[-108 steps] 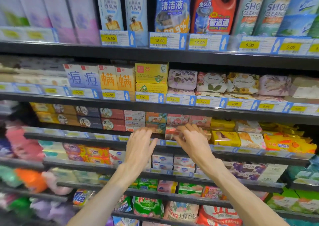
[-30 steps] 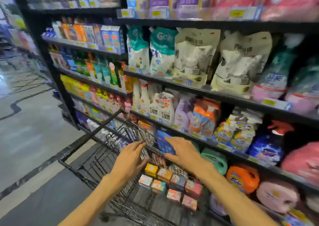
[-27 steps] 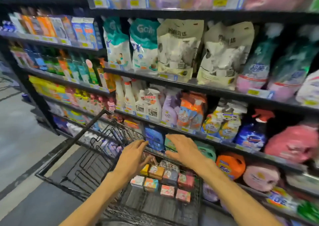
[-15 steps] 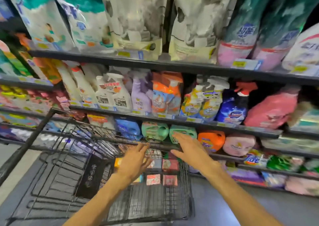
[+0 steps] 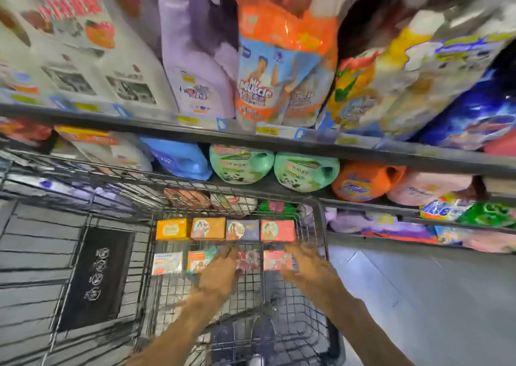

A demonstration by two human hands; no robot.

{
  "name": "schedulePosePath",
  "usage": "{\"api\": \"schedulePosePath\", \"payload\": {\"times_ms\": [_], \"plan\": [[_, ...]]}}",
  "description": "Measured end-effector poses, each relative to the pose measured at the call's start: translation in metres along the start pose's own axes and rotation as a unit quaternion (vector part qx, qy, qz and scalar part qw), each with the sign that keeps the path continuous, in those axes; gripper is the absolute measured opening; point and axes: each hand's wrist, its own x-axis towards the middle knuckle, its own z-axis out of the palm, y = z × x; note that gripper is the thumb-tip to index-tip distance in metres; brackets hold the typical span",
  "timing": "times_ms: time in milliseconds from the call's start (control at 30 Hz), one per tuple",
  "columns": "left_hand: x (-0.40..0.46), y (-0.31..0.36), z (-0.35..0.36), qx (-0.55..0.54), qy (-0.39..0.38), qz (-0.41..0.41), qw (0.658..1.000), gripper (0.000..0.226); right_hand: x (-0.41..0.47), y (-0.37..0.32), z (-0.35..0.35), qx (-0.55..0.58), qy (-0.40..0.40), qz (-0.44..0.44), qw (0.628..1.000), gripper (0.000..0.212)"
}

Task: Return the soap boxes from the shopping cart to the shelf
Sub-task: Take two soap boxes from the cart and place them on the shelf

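Observation:
Several soap boxes lie in two rows on the floor of the wire shopping cart (image 5: 315, 226). The far row runs from a yellow box (image 5: 171, 228) to a red box (image 5: 277, 230). The near row holds a white box (image 5: 167, 263), an orange-teal box (image 5: 199, 259), a pink patterned box (image 5: 248, 259) and a pink box (image 5: 276, 259). My left hand (image 5: 220, 272) reaches down with straight fingers at the pink patterned box. My right hand (image 5: 310, 270) is spread beside the pink box. The image is blurred, so contact is unclear.
Shelves (image 5: 279, 139) of detergent pouches and jugs stand right behind the cart: green jugs (image 5: 241, 167), an orange jug (image 5: 363, 181). The cart's folded child seat flap (image 5: 97, 279) lies at left. Grey floor (image 5: 418, 295) shows to the right.
My view has swung from the soap shelf to the cart and dropped over it. Both hands have gone down into the cart to the near row of boxes.

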Motion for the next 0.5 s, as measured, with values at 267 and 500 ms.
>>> {"api": "schedulePosePath", "payload": {"times_ms": [267, 500], "plan": [[0.083, -0.019, 0.091, 0.084, -0.013, -0.010, 0.996, 0.085, 0.035, 0.025, 0.075, 0.003, -0.059, 0.051, 0.997, 0.061], [0.088, -0.017, 0.103, -0.013, 0.014, -0.061, 0.998, 0.066, 0.046, 0.025, 0.093, -0.005, -0.049, 0.055, 0.997, 0.059]]}}
